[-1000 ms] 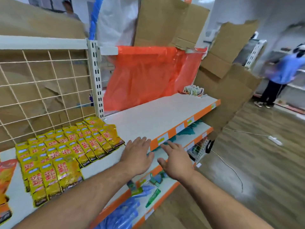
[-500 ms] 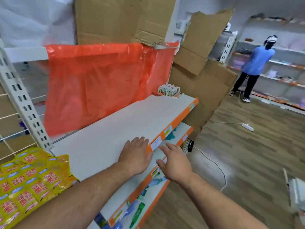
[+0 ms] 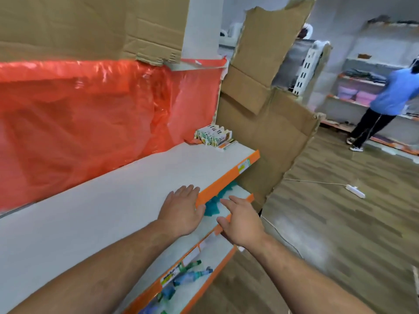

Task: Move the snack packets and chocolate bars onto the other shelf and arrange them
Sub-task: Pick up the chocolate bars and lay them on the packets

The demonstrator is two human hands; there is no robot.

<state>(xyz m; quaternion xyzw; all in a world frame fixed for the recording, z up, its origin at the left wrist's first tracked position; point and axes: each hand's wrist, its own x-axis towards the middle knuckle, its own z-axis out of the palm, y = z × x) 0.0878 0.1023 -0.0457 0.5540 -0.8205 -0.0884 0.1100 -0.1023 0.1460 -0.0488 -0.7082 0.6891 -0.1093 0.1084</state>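
A small stack of white and green packets point(image 3: 213, 134) stands at the far right end of the white shelf point(image 3: 118, 196), against the red plastic sheet. My left hand point(image 3: 181, 210) lies flat with straight fingers over the shelf near its orange front edge, holding nothing. My right hand point(image 3: 240, 219) hovers palm down with spread fingers just past that edge, above the lower shelf, and is empty too. The yellow snack packets are out of view.
Red plastic sheeting point(image 3: 90, 118) and cardboard panels point(image 3: 267, 114) back the shelf. Lower shelves point(image 3: 204, 277) hold teal packets and small green and blue items. A white power strip point(image 3: 354, 191) with its cord lies on the wooden floor. A person in blue point(image 3: 385, 98) stands at far shelves.
The view has swung right along the shelf, so the yellow snack packets have left the frame. Both hands keep their open pose near the orange edge.
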